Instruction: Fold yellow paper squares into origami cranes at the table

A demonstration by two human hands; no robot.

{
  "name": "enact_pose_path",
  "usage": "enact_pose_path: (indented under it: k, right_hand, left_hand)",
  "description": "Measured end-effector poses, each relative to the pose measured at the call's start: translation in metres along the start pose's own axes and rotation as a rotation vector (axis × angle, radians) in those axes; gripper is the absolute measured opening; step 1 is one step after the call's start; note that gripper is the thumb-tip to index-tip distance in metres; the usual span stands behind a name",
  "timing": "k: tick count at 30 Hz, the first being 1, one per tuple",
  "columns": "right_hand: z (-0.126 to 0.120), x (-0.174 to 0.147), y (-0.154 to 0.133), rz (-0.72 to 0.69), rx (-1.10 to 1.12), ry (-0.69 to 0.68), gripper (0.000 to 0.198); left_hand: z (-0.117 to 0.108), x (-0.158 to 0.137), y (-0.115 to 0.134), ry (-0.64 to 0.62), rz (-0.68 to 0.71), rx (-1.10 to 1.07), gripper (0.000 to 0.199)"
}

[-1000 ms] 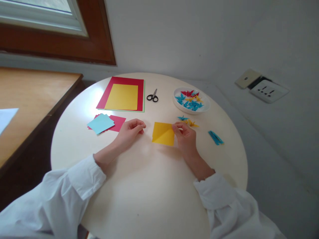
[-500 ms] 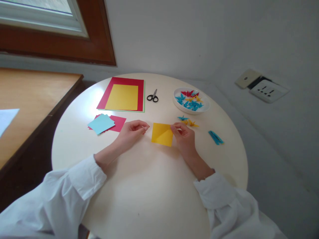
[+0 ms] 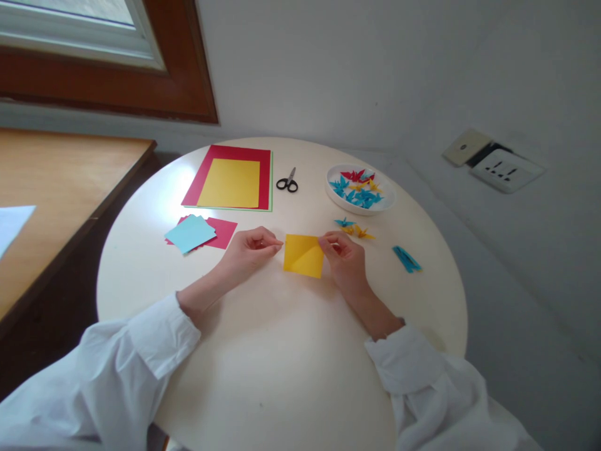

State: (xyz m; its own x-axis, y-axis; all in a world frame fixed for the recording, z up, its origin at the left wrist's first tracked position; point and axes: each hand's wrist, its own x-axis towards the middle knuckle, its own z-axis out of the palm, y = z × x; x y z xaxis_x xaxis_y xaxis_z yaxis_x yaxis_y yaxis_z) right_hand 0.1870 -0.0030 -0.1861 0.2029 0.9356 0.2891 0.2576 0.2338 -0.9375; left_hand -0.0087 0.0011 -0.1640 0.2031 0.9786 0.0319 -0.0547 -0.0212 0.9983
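Observation:
A square of yellow paper [image 3: 303, 257] is held up over the white table, with a faint diagonal shade across it. My right hand [image 3: 345, 254] pinches its upper right corner between thumb and fingers. My left hand [image 3: 253, 247] has thumb and fingers pressed together, their tips right beside the paper's left edge; whether they touch it I cannot tell. Just beyond my right hand lie a small blue paper crane [image 3: 345, 222] and yellow paper cranes [image 3: 363, 232].
Light blue paper squares [image 3: 191, 233] overlap pink squares [image 3: 225, 232] at left. Behind are red sheets [image 3: 265, 181] under a yellow sheet [image 3: 230, 183], black-handled scissors [image 3: 287, 183], and a white dish [image 3: 361, 209] of paper cranes. Folded blue paper strips [image 3: 406, 259] lie at right on the round table [image 3: 282, 376].
The yellow paper and my right hand have shifted slightly left. My left fingertips have come a little closer to the paper's left edge.

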Motion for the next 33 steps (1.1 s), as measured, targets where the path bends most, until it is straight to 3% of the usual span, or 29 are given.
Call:
enact_pose_path:
  k: [19, 24, 29, 33]
  right_hand:
    - [0.0001, -0.0001, 0.0022, -0.012, 0.015, -0.025, 0.019]
    - [0.0003, -0.0007, 0.0017, -0.004, 0.014, -0.026, 0.019]
    - [0.0004, -0.0005, 0.0023, -0.009, 0.018, -0.032, 0.018]
    - [0.0005, -0.0004, 0.0029, -0.013, 0.01, -0.037, 0.018]
  left_hand:
    - [0.0032, 0.0006, 0.0022, 0.065, 0.01, -0.099, 0.019]
    - [0.0022, 0.0003, 0.0033, 0.077, -0.037, -0.057, 0.014]
    - [-0.0002, 0.001, 0.0018, 0.045, 0.004, -0.027, 0.008]
    - [-0.0013, 0.0016, 0.0001, 0.06, 0.018, -0.029, 0.017]
